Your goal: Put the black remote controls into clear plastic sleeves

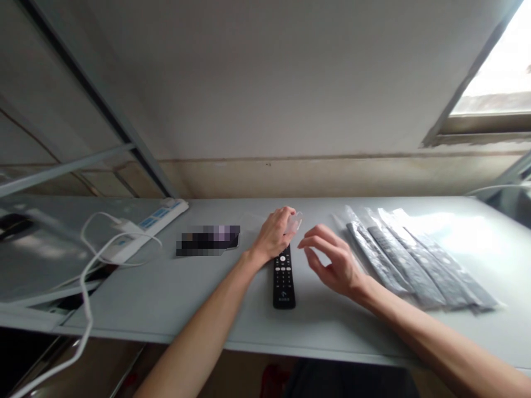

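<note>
A black remote control [284, 287] lies lengthwise on the grey desk, its upper end hidden beneath my left hand [271, 236]. The fingers of that hand are closed around a small, clear piece of plastic [294, 222], whose exact kind I cannot make out. Just right of the remote, my right hand [332, 258] hovers with curved fingers and a gap between thumb and forefinger. It holds nothing. Several remotes in clear plastic sleeves [409, 260] lie side by side beyond my right hand.
A dark, pixelated phone-like object [209, 241] lies left of my left hand. Farther left is a white power strip [145, 229] with a looping white cable [85, 293]. The desk's front edge [315, 356] runs below my forearms, and a wall [265, 99] rises behind.
</note>
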Action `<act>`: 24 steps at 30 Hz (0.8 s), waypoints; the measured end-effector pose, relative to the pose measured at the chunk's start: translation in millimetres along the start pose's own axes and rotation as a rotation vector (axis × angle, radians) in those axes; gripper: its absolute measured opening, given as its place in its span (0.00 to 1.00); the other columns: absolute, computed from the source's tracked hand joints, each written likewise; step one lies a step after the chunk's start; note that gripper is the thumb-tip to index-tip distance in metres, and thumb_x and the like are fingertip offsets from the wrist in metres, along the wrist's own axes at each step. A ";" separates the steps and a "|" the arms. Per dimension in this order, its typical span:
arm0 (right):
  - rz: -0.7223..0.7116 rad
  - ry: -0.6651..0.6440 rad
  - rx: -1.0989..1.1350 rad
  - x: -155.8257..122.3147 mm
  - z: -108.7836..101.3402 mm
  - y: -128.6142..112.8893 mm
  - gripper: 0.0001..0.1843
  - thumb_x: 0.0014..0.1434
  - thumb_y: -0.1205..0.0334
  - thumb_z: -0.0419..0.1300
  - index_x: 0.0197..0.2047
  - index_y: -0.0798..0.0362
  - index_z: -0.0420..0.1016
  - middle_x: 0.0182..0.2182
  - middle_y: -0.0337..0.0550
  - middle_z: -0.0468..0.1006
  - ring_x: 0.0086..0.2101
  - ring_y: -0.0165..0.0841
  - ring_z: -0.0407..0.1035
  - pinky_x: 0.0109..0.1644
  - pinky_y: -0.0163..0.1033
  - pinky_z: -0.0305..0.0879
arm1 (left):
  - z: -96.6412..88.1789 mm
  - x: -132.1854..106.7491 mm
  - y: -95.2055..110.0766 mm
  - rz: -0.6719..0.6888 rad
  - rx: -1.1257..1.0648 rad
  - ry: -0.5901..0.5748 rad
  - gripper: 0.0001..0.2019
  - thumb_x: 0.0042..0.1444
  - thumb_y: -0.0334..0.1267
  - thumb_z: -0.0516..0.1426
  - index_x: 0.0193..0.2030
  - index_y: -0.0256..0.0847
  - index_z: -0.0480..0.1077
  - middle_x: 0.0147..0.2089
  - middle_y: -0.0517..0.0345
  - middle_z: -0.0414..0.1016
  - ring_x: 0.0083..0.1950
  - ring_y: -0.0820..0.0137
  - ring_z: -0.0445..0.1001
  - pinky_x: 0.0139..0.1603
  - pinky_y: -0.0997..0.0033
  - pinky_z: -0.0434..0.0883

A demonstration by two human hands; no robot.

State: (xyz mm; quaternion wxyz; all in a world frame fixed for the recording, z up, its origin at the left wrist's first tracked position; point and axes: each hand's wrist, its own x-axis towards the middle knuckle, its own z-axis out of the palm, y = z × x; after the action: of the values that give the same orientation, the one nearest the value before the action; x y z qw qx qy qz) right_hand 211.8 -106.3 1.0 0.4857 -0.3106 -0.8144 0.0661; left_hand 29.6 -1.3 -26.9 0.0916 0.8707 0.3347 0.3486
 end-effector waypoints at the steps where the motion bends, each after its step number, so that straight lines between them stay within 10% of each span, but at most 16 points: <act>1: -0.029 -0.111 0.045 -0.7 3.1 -2.3 0.14 0.71 0.68 0.55 0.50 0.47 0.81 0.39 0.47 0.78 0.38 0.38 0.73 0.42 0.45 0.75 | 3.4 -1.6 -2.2 -0.020 -0.031 -0.015 0.12 0.69 0.36 0.55 0.57 0.42 0.65 0.54 0.46 0.76 0.54 0.59 0.75 0.57 0.55 0.73; 6: -0.086 -0.440 0.056 -3.9 14.6 -4.4 0.10 0.72 0.60 0.60 0.48 0.47 0.84 0.47 0.50 0.77 0.48 0.40 0.74 0.52 0.46 0.77 | 13.6 -4.6 -7.9 -0.087 -0.159 0.007 0.19 0.70 0.36 0.53 0.66 0.44 0.60 0.59 0.45 0.74 0.58 0.59 0.75 0.62 0.53 0.72; 10: 0.049 -0.369 0.009 -5.2 12.1 8.3 0.10 0.72 0.64 0.59 0.39 0.49 0.81 0.44 0.49 0.77 0.43 0.38 0.74 0.48 0.45 0.77 | 11.3 -2.7 -5.6 -0.123 -0.253 0.097 0.16 0.71 0.34 0.51 0.64 0.42 0.60 0.59 0.43 0.74 0.59 0.59 0.75 0.64 0.53 0.72; 14: 0.186 -0.236 -0.144 -10.7 8.9 30.2 0.15 0.70 0.68 0.57 0.57 0.48 0.76 0.50 0.51 0.75 0.47 0.41 0.75 0.52 0.48 0.76 | 8.1 -2.7 0.8 -0.113 -0.292 0.111 0.13 0.69 0.37 0.55 0.58 0.43 0.61 0.55 0.47 0.74 0.55 0.61 0.75 0.60 0.58 0.72; 19: 0.431 -0.245 -0.468 -15.2 -1.3 48.9 0.23 0.66 0.52 0.63 0.61 0.51 0.70 0.44 0.52 0.79 0.40 0.48 0.78 0.39 0.47 0.72 | 6.3 -2.5 6.8 -0.116 -0.251 0.172 0.09 0.69 0.42 0.58 0.49 0.44 0.62 0.45 0.54 0.72 0.46 0.65 0.73 0.53 0.62 0.72; 24: 0.648 -0.194 -0.327 -5.7 -9.1 48.6 0.19 0.67 0.48 0.62 0.56 0.47 0.72 0.33 0.41 0.80 0.26 0.38 0.75 0.29 0.40 0.63 | 3.7 0.7 5.5 -0.030 -0.128 0.248 0.04 0.71 0.40 0.57 0.47 0.43 0.69 0.50 0.49 0.74 0.56 0.60 0.74 0.61 0.58 0.71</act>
State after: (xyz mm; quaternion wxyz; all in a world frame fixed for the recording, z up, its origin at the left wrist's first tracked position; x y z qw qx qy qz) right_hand 242.8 -72.6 -18.4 0.3043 -0.6179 -0.7159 0.1144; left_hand 35.3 -4.7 -27.1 0.1102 0.8083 0.3333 0.4726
